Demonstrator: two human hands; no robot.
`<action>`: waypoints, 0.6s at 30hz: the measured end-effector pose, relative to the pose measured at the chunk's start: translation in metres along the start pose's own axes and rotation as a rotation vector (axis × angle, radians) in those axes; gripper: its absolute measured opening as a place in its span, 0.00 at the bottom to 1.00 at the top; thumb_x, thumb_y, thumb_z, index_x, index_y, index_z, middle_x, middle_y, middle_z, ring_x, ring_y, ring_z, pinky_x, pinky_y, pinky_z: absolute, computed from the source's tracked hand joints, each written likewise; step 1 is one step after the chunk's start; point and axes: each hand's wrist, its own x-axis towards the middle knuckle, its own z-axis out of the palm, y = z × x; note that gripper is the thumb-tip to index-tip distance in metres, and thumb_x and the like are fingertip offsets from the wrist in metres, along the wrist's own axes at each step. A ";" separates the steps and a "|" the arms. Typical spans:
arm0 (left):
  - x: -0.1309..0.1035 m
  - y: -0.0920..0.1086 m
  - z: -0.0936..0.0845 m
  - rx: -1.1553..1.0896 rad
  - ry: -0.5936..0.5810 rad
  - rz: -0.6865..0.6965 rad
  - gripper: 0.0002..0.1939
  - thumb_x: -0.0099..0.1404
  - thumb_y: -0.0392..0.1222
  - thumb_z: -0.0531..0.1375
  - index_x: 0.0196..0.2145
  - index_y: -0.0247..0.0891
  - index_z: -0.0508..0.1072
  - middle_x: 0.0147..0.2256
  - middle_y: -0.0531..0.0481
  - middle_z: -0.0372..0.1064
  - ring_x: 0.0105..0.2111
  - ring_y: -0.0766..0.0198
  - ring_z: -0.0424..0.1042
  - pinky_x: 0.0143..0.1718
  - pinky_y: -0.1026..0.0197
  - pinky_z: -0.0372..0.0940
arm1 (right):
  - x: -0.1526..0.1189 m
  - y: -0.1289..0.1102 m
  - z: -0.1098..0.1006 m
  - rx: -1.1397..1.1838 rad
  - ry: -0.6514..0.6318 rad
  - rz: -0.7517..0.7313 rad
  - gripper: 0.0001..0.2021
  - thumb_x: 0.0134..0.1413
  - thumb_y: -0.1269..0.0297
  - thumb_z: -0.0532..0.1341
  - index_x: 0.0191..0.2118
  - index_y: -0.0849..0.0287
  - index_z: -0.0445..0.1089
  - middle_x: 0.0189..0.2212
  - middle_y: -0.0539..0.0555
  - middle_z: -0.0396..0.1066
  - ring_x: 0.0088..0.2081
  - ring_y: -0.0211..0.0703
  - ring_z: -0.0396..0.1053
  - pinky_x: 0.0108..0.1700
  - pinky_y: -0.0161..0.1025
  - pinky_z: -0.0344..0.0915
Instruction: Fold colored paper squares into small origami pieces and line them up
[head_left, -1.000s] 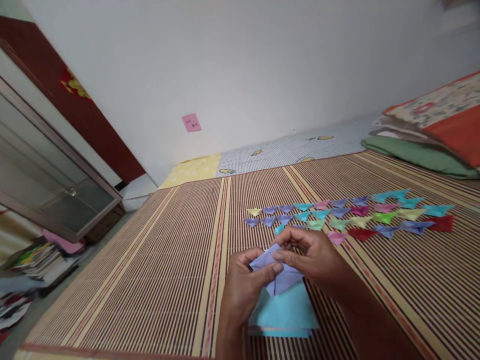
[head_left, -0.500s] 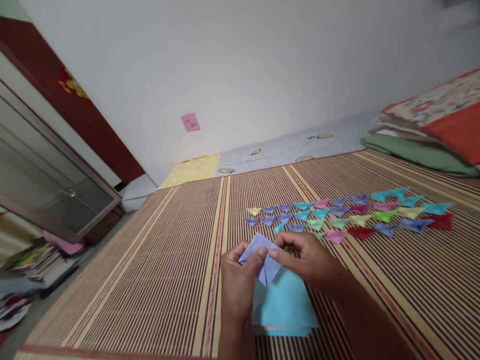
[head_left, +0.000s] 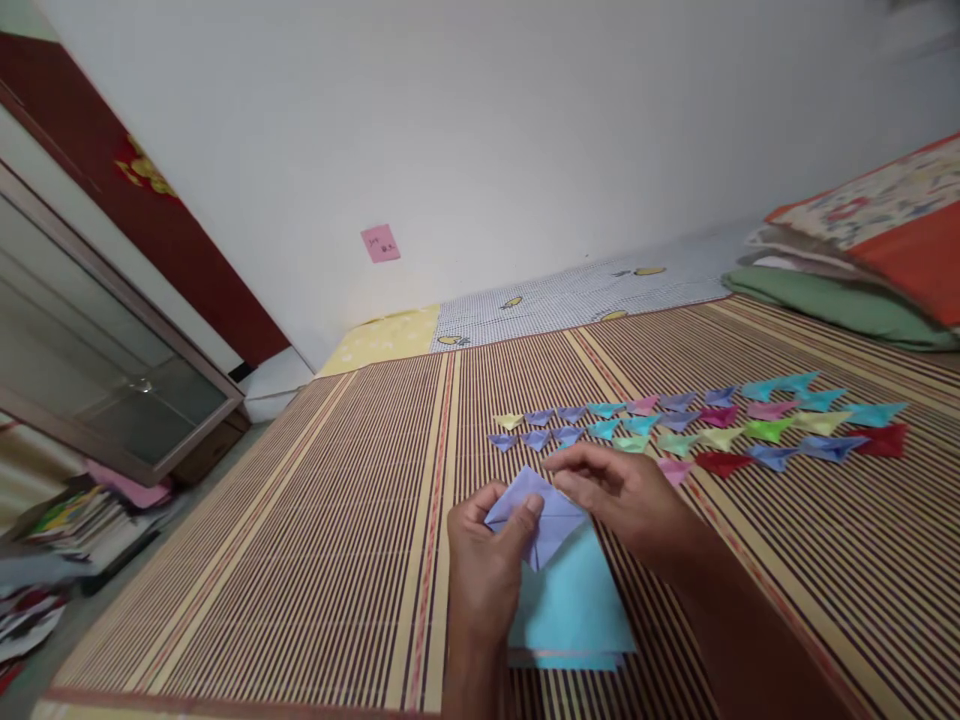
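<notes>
On the striped mat (head_left: 337, 520), a bump could slide the turquoise stack (head_left: 577, 605). Above its far end, the right hand (head_left: 637, 500) shows fingers whose hold can't be told; the left hand (head_left: 484, 560) pinches the lilac paper (head_left: 556, 532), whose folds could skew if that pinch slackens.

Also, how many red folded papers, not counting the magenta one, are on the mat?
2 visible: one red paper right of the pink paper nearest the right hand; another red paper at far right, beside a blue paper. The hand may hide more.
</notes>
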 end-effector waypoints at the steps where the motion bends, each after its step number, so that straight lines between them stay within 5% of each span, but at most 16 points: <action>1: -0.001 0.001 0.002 0.018 -0.022 0.012 0.19 0.53 0.50 0.73 0.23 0.33 0.73 0.20 0.56 0.61 0.20 0.72 0.57 0.21 0.69 0.55 | 0.000 -0.002 0.007 0.019 -0.006 -0.015 0.09 0.57 0.58 0.65 0.37 0.58 0.76 0.31 0.51 0.73 0.34 0.43 0.69 0.36 0.39 0.64; 7: -0.004 0.000 0.011 -0.011 -0.060 -0.020 0.19 0.53 0.51 0.74 0.24 0.33 0.74 0.20 0.56 0.61 0.21 0.71 0.57 0.22 0.68 0.55 | -0.003 -0.008 0.033 -0.055 0.169 -0.178 0.15 0.65 0.60 0.59 0.26 0.57 0.67 0.22 0.47 0.63 0.26 0.38 0.61 0.30 0.37 0.58; 18: -0.001 -0.001 -0.009 0.037 -0.164 -0.012 0.21 0.64 0.53 0.66 0.23 0.34 0.74 0.22 0.54 0.63 0.23 0.69 0.59 0.26 0.66 0.55 | -0.002 -0.002 0.014 -0.243 0.245 -0.248 0.14 0.65 0.60 0.60 0.26 0.57 0.68 0.21 0.46 0.64 0.25 0.38 0.62 0.28 0.36 0.57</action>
